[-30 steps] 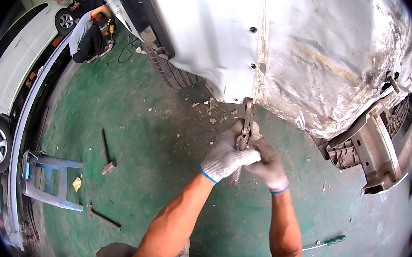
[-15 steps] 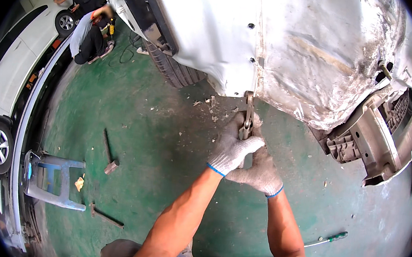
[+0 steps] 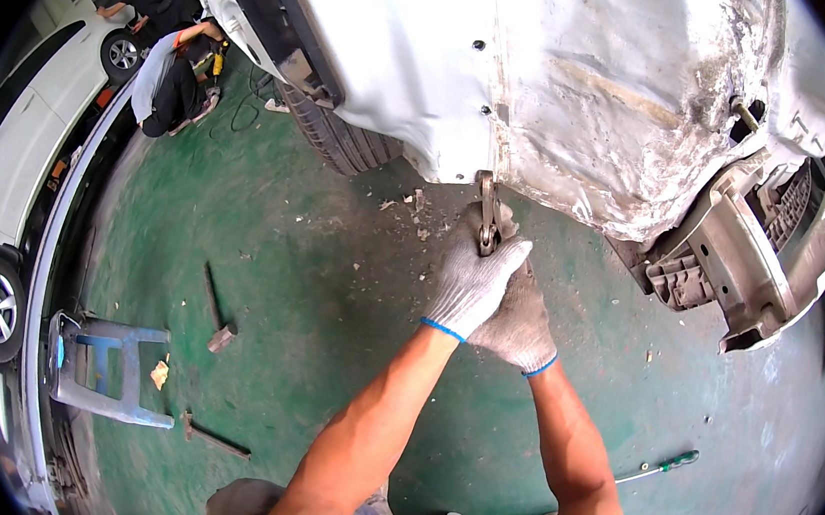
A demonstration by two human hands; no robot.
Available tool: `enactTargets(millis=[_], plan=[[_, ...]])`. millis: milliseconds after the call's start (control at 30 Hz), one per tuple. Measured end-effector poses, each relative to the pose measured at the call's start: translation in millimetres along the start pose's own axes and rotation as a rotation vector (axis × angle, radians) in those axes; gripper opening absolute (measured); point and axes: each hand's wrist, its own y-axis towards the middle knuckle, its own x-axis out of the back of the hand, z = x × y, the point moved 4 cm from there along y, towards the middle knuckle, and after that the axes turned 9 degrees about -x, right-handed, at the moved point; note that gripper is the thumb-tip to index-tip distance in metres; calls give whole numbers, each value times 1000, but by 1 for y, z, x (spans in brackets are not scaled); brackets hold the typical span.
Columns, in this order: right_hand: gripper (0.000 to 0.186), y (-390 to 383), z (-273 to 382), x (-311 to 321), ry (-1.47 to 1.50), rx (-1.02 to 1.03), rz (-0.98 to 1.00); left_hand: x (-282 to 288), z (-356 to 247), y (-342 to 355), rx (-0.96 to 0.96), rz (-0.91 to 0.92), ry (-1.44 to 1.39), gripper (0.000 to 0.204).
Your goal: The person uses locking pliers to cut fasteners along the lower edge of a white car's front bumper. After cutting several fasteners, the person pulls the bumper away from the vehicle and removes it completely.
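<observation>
The pliers stand at the upper centre of the frame, their head at the lower edge of the battered white panel, in line with its seam, probably because that rim gives them something to bite. The left hand has its fingers wrapped around the pliers. The right hand presses close behind, seemingly for support; its fingers are hidden, so I cannot tell their grip.
</observation>
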Motion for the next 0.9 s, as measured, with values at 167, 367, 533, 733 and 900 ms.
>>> enactTargets(millis=[167,367,533,733,900], plan=[[122,1,1,-1,186,20,9,0,3,2,-4,-27,-40,33],[117,3,2,-6,153,36,-36,1,9,3,-45,4,-120,29],[121,2,-4,-10,-57,58,-69,2,13,4,0,65,-51,26],[123,-2,-18,-13,-17,-59,-24,2,13,4,-13,49,-93,25],[91,-5,-59,18,777,-31,482,1,-4,-7,159,134,-244,23]])
